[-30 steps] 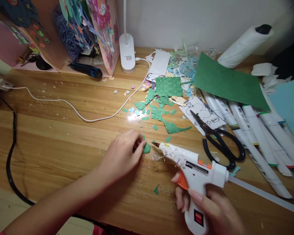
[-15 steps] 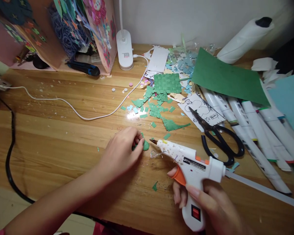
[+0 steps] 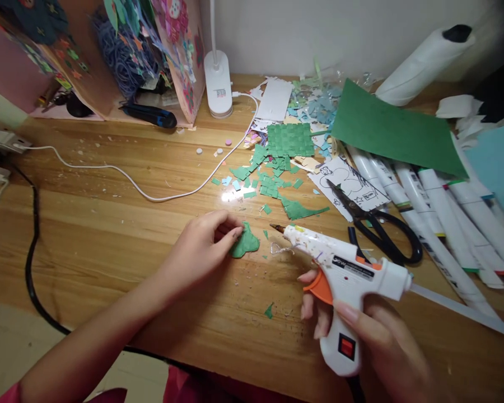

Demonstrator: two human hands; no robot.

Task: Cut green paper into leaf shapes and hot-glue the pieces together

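Note:
Pinched between the fingertips of my left hand (image 3: 204, 240) is a small green paper cutout (image 3: 247, 242) with a wavy outline, low over the wooden table. My right hand (image 3: 373, 336) is wrapped round the handle of a white hot glue gun (image 3: 340, 268), its fingers by the orange trigger (image 3: 320, 288). The gun's brown nozzle points left towards the cutout and stays apart from it. Thin glue strings (image 3: 281, 249) dangle under the nozzle, and a long glue stick (image 3: 462, 310) sticks out of the back.
Black-handled scissors (image 3: 376, 224) lie right of the gun, with several white markers (image 3: 445, 224) beyond. Behind are green paper scraps (image 3: 271, 186), a woven green piece (image 3: 290, 140) and a green sheet (image 3: 397, 131). A white cable (image 3: 159, 199) crosses the table from the lamp base (image 3: 218, 84).
The glue gun has moved slightly right, so its nozzle is farther from the green cutout. More of the cutout now shows beyond my left fingers. The view has shifted a little.

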